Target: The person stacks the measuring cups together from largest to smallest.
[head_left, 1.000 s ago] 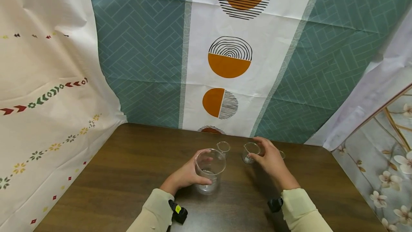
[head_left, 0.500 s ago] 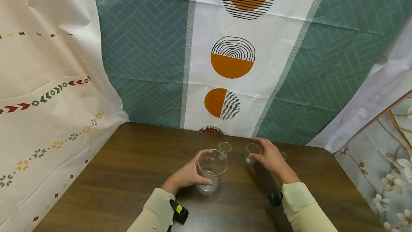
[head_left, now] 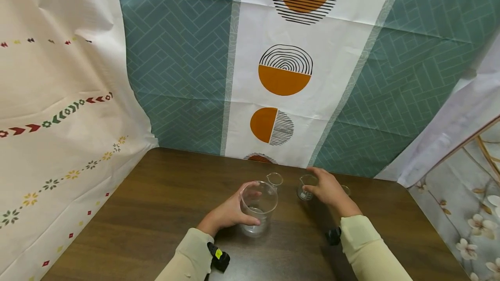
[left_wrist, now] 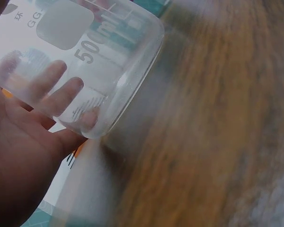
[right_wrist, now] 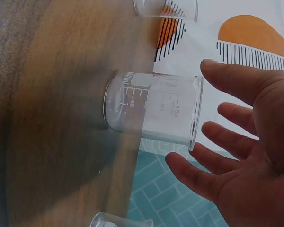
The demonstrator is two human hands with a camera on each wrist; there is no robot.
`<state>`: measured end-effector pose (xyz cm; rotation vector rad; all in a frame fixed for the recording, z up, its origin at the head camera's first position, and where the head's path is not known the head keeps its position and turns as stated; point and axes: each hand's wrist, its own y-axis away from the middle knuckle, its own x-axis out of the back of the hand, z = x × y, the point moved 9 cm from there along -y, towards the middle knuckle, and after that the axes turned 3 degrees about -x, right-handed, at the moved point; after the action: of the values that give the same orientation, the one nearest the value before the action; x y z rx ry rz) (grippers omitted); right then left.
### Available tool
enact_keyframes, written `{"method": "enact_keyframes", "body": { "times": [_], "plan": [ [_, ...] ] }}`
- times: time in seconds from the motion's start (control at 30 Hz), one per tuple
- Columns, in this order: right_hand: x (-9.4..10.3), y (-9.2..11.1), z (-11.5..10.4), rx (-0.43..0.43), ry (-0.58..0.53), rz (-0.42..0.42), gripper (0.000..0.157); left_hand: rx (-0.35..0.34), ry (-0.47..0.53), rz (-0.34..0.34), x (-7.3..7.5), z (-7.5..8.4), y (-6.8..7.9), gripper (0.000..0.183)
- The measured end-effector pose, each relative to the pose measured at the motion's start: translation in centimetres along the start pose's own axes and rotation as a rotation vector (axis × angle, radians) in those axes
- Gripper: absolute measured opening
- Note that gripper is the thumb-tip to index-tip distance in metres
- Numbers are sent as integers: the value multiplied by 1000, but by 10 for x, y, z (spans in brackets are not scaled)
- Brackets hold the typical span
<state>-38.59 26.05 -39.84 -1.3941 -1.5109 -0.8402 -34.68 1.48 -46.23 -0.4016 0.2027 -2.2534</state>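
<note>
- Near the table's middle: large glass beaker (head_left: 265,207), clear, "500ml" printed on its wall. Can't tell if the base touches down.
- Left hand (head_left: 230,211) grips it from the left, thumb on the near side, fingers round the far side; wide hold, spanning the body.
- Right of that and farther back: small beaker (right_wrist: 156,106), upright, graduations up to 100 readable in the right wrist view.
- Right hand (head_left: 329,189) sits at its right, thumb and fingers spread wide about the rim. Contact: can't tell.
- Just behind the large beaker: another small beaker (head_left: 275,179), partly hidden by it.
- Right of the right hand: glass rim (head_left: 346,190), mostly covered.
- Pale sleeves, black device at each wrist.
- Under everything: brown wood table (head_left: 148,216).
- Backdrop: green-and-white hanging (head_left: 183,77) with orange shapes, cream patterned cloth (head_left: 58,77) left, floral cloth (head_left: 480,224) right.
</note>
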Motion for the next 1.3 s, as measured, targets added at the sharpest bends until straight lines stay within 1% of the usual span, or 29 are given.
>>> {"method": "enact_keyframes", "body": {
  "times": [0.1,0.33,0.4,0.67,0.83,0.97,1.1,1.3],
  "plan": [
    [-3,-2,-1,-1,7,-22,66,12,1,0,0,-1,1,94],
    [-8,-7,-3,0,24,-52,64,4,10,-1,0,1,0,94],
    [-9,-8,-3,-6,34,-63,62,12,9,2,0,0,0,94],
    [-14,-11,-4,-17,64,-116,55,2,17,4,1,-3,-1,96],
    [-16,-12,-6,-9,93,-129,53,5,23,7,2,-5,0,97],
    [-17,-11,-7,-12,102,-140,52,-24,29,3,2,-2,1,96],
    [-15,-11,-8,-9,119,-127,52,-54,36,2,2,1,-1,94],
    [-10,-9,-13,14,145,-121,51,-44,36,-4,2,-1,1,95]
  ]
}}
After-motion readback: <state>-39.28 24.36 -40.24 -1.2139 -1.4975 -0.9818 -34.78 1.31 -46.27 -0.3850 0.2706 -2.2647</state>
